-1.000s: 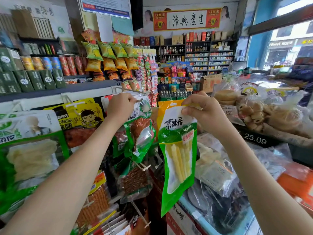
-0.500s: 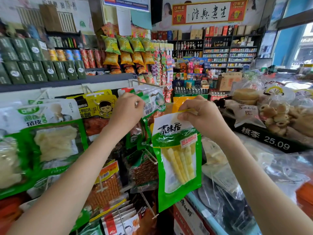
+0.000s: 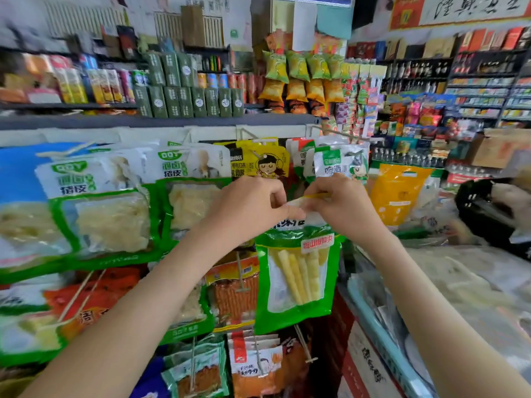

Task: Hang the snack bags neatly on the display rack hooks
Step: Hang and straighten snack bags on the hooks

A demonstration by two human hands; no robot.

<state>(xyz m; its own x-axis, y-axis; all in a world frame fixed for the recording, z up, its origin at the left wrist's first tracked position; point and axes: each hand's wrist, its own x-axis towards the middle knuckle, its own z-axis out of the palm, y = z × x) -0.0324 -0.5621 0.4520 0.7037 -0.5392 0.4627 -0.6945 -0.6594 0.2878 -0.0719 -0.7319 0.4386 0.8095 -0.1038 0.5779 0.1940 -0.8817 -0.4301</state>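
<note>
A green snack bag (image 3: 297,275) with pale bamboo shoots behind a clear window hangs upright in front of the display rack (image 3: 161,133). My left hand (image 3: 250,208) and my right hand (image 3: 342,205) both pinch its white top edge, side by side at the middle of the view. Just above them a white and green snack bag (image 3: 342,162) hangs from a metal hook (image 3: 336,133) at the rack's right end. The held bag's hanging hole is hidden by my fingers.
Green pork-skin bags (image 3: 115,214) and a yellow cartoon bag (image 3: 258,159) hang to the left; orange and red packs (image 3: 235,297) hang below. A counter (image 3: 474,282) with plastic-wrapped goods lies to the right. Shelves of boxes and chips stand behind the rack.
My left hand let go of the hanging bag and came over to the bamboo-shoot bag's top. The view swung left and moved closer to the rack.
</note>
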